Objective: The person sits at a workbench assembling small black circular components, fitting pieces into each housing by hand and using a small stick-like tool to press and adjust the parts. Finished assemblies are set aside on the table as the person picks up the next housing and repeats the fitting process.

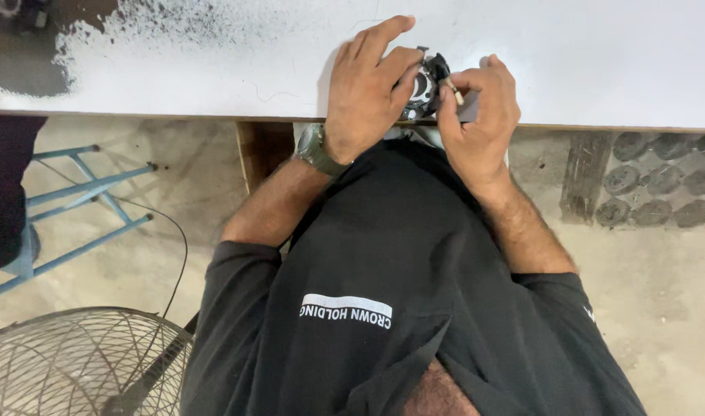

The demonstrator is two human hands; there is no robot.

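A small round black-and-silver part (423, 86) is gripped between the two hands at the near edge of the white counter (599, 54). The left hand (368, 88) is curled over its left side, fingers closed on it. The right hand (479, 115) is pinched on what seems a thin tool (454, 94), touching the part's right side.

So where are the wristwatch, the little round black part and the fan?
wristwatch (312, 146), head view, on its face.
round black part (423, 86), head view, on its pale centre.
fan (67, 362), head view, on its wire guard.
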